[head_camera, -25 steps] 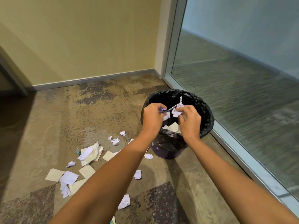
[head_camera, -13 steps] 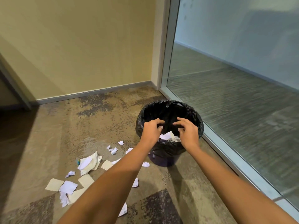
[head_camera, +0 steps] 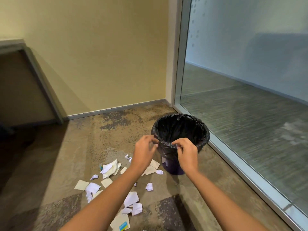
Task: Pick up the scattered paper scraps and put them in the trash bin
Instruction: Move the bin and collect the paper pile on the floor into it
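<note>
The trash bin, dark purple with a black liner, stands on the carpet by the glass wall. Both hands hover at its near rim. My left hand has loosely curled fingers with nothing in them. My right hand is curled too, its fingertips right at the liner's edge, and I see no paper in it. Several white and beige paper scraps lie on the carpet left of and in front of the bin, including a crumpled white piece and a larger heap. The bin's inside looks dark.
A glass wall with a metal frame runs along the right, close to the bin. A yellow wall with a baseboard closes the far side. A dark opening lies at the left. A card with a blue-green label lies near my left forearm.
The scraps held over the bin a second ago have left my hands. Both hands have drawn back from above the opening to its near rim, and the view has tilted up.
</note>
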Available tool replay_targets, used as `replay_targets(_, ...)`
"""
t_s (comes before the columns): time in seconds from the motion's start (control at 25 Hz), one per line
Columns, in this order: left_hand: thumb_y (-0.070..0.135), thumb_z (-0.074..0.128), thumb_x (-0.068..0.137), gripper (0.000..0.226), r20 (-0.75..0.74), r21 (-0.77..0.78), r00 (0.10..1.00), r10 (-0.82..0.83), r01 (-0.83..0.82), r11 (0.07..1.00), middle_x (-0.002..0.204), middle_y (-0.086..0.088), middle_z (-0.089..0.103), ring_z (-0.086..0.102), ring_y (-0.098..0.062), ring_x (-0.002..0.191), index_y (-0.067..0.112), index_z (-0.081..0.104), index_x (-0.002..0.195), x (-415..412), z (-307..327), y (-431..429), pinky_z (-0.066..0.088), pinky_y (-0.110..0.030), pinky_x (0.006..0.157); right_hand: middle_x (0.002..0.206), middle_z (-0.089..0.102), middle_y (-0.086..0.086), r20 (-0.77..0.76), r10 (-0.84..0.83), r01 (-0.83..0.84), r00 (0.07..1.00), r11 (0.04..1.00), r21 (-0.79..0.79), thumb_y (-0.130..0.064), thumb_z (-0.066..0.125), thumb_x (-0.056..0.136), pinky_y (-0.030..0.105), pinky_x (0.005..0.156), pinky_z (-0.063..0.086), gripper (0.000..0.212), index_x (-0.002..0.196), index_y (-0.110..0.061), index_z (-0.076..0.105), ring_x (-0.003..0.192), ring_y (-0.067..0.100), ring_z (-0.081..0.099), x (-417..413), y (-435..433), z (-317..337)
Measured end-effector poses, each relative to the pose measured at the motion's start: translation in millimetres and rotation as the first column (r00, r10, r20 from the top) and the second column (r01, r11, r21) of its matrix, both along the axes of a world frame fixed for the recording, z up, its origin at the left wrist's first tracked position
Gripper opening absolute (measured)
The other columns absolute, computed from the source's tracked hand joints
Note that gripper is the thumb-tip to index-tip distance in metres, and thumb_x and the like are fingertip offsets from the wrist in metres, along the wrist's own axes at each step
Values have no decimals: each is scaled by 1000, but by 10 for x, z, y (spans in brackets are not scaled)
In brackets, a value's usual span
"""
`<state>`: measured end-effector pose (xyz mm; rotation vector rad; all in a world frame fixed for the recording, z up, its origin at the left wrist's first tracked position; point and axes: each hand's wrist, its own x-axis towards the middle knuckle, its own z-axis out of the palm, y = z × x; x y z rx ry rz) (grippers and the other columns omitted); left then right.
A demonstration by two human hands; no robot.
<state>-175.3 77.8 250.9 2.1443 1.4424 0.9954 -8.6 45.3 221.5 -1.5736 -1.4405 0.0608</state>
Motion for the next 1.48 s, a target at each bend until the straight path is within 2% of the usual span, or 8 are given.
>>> replay_targets(0.28,18,60,89,12,-44,-14,992,119,-119,993,109,1,62,54,-14,102,18,68,98,-858,221,-549,34,-19,81,88,68,6,9,77,-78,997,997,12,16,56,75,11,75,36,30,83,-8,73,83,19,63,-685,-223,193)
replay_targets(0.52,14,60,88,12,1,-82,980,200,-199,977,104,2,62,53,-13,94,16,69,95,-1640,-54,-759,33,-19,77,90,68,6,22,116,-115,993,993,-43,16,53,75,29,79,49,33,84,-9,72,83,19,62,-1382,-341,90)
replay_targets(0.68,11,61,86,11,37,-160,971,235,-227,961,98,3,63,54,-13,94,15,70,92,-1957,-391,-712,36,-21,79,88,67,3,-24,102,-104,995,985,-137,16,56,76,27,77,49,32,83,-11,72,79,14,60,-1689,-358,-217)
replay_targets(0.96,11,58,85,20,-80,-423,962,262,-271,864,111,2,64,56,-12,103,18,68,101,-2183,-1397,-574,32,-12,77,103,69,6,-37,127,-130,991,880,-456,12,56,80,30,83,50,33,97,-11,72,94,22,64,-1849,-259,-1094)
replay_targets(1.12,13,60,87,27,-181,-520,965,192,-259,814,119,3,62,56,-7,96,20,64,113,-2152,-1956,-516,34,1,71,116,65,4,-15,141,-117,990,752,-649,4,53,86,28,89,47,35,110,-16,67,105,19,60,-1876,-192,-1625)
replay_targets(1.28,21,62,86,39,-269,-597,958,104,-250,762,131,-3,51,53,-15,115,19,55,124,-1941,-2368,-487,39,-19,92,127,57,0,72,166,-37,984,575,-817,-14,62,84,32,91,48,37,118,-28,58,111,19,55,-1856,-255,-2093)
replay_targets(1.4,23,70,79,62,-341,-702,937,75,-307,643,138,-9,33,43,-24,122,18,40,134,-1752,-2630,-511,38,-27,100,146,32,5,219,73,194,973,251,-948,-46,70,77,41,95,45,72,137,-29,34,129,31,35,-1842,-361,-2296)
replay_targets(1.48,28,75,75,76,-365,-735,929,59,-326,594,138,-9,24,34,-26,125,22,32,138,-1651,-2745,-536,35,-30,102,151,13,13,243,-55,244,968,22,-969,-55,73,71,44,94,46,98,144,-29,14,134,38,25,-1812,-389,-2380)
